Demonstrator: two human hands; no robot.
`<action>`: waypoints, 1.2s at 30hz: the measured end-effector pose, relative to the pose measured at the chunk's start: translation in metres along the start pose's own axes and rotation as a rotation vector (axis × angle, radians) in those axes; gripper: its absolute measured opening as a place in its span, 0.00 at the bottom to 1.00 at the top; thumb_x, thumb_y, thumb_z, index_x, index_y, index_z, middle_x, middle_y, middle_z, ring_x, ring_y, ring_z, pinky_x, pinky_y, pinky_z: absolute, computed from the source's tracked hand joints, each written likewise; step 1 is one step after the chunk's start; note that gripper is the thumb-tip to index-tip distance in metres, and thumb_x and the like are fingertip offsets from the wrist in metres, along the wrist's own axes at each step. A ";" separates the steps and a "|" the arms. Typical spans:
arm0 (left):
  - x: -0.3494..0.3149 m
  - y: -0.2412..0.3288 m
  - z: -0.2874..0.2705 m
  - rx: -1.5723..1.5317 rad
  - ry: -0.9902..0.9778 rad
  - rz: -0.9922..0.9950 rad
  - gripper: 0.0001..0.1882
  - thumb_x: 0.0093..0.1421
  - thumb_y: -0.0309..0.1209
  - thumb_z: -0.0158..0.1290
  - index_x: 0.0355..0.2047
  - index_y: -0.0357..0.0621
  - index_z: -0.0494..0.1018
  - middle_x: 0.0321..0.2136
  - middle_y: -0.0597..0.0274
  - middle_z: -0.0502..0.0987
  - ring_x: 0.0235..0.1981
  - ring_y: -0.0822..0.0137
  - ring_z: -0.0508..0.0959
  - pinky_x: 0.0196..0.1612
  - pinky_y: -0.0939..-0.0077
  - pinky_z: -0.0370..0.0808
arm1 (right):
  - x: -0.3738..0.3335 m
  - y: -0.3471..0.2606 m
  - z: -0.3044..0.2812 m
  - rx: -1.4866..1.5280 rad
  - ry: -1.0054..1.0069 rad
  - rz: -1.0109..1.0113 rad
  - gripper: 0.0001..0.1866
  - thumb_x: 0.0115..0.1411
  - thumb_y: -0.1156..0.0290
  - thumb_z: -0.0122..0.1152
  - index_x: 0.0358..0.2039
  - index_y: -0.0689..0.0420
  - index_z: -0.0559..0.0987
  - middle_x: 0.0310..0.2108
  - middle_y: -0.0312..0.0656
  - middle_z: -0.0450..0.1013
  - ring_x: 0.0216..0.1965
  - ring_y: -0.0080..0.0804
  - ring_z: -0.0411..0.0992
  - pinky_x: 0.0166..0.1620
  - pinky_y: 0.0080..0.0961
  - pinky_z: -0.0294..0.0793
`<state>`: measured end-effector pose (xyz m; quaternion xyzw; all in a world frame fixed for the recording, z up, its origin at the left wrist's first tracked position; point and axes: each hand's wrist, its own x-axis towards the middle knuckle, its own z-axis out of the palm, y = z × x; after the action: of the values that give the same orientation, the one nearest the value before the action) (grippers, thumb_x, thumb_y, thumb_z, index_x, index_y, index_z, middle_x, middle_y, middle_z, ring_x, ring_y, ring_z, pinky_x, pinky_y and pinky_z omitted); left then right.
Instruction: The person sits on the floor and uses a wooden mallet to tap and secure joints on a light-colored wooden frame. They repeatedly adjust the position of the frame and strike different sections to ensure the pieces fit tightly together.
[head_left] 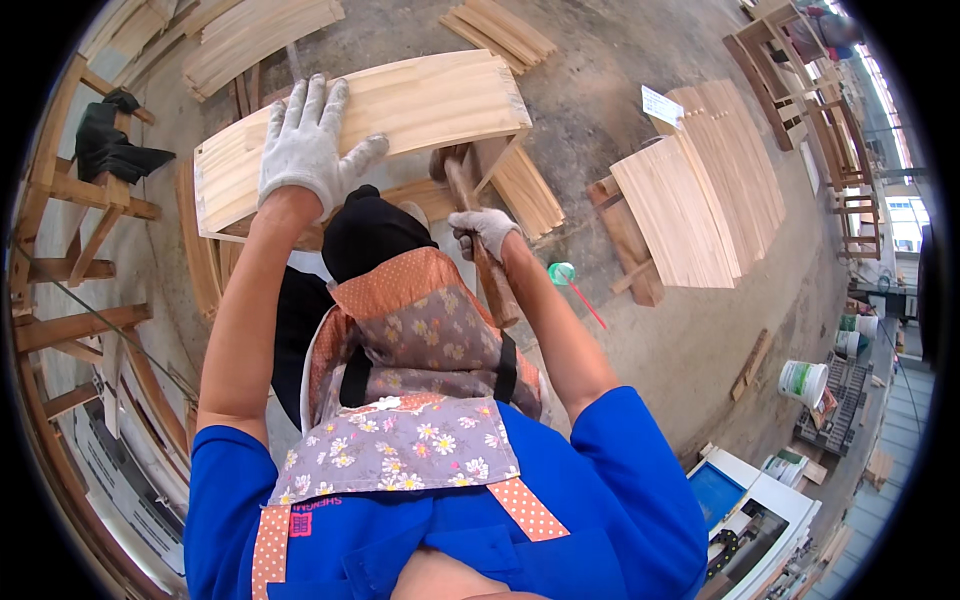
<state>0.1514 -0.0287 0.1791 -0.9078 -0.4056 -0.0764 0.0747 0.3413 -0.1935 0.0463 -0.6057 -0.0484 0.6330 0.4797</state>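
Note:
My left hand [308,150], in a pale work glove, lies flat with fingers spread on top of a long, light wooden box-like piece [430,98]. This piece has a thin side panel at its right end. My right hand [485,231], also gloved, is wrapped round the handle of a wooden mallet [492,285]. The mallet's dark head is up by the piece's near right edge, under or beside it; whether it touches cannot be made out. The handle's free end points back toward my apron.
Stacked light boards [690,190] rest on a wooden support at the right, bearing a white paper [661,105]. More planks [527,192] lie beside and behind the piece. A small green cup [562,272] with a red stick sits on the floor. Wooden frames [90,190] stand at the left.

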 end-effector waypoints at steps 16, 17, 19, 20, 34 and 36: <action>-0.007 0.003 -0.011 -0.021 -0.027 0.086 0.49 0.49 0.43 0.62 0.67 0.48 0.51 0.67 0.47 0.51 0.68 0.44 0.49 0.69 0.52 0.45 | -0.155 -0.007 -0.032 -0.452 -0.075 -0.013 0.23 0.50 0.71 0.62 0.47 0.62 0.72 0.25 0.36 0.70 0.19 0.21 0.68 0.21 0.21 0.69; -0.005 0.004 -0.011 0.007 -0.030 0.080 0.48 0.49 0.41 0.62 0.67 0.48 0.51 0.67 0.47 0.51 0.68 0.45 0.49 0.69 0.52 0.45 | -0.177 -0.015 -0.037 -0.530 -0.068 0.022 0.25 0.49 0.72 0.62 0.49 0.62 0.71 0.26 0.37 0.70 0.20 0.21 0.69 0.22 0.21 0.69; -0.004 0.007 -0.010 0.061 -0.044 0.069 0.47 0.50 0.38 0.61 0.67 0.48 0.52 0.67 0.47 0.51 0.68 0.45 0.50 0.69 0.53 0.47 | -0.216 -0.037 -0.041 -0.478 -0.098 -0.011 0.26 0.49 0.73 0.63 0.50 0.63 0.71 0.27 0.37 0.70 0.20 0.22 0.70 0.21 0.21 0.70; -0.005 0.005 -0.008 0.070 -0.040 0.065 0.46 0.50 0.37 0.61 0.67 0.48 0.52 0.67 0.48 0.52 0.68 0.46 0.50 0.69 0.53 0.47 | -0.228 -0.051 -0.038 -0.459 -0.105 -0.016 0.25 0.49 0.73 0.63 0.50 0.64 0.71 0.27 0.37 0.70 0.21 0.22 0.70 0.21 0.21 0.70; -0.009 -0.005 0.007 0.048 0.050 0.084 0.45 0.47 0.29 0.59 0.66 0.48 0.53 0.66 0.47 0.55 0.67 0.47 0.53 0.69 0.55 0.49 | -0.222 -0.124 -0.006 -0.598 0.287 -0.370 0.18 0.63 0.59 0.54 0.44 0.60 0.74 0.19 0.34 0.67 0.13 0.19 0.63 0.15 0.19 0.61; -0.007 -0.004 0.007 0.030 0.070 0.093 0.45 0.47 0.29 0.60 0.66 0.48 0.53 0.66 0.47 0.55 0.67 0.48 0.53 0.69 0.55 0.49 | -0.213 -0.118 -0.009 -0.559 0.271 -0.381 0.18 0.61 0.58 0.58 0.43 0.61 0.73 0.19 0.36 0.67 0.13 0.21 0.64 0.15 0.21 0.64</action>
<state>0.1445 -0.0300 0.1716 -0.9212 -0.3611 -0.0985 0.1059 0.3719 -0.2770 0.2736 -0.7721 -0.2674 0.4084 0.4068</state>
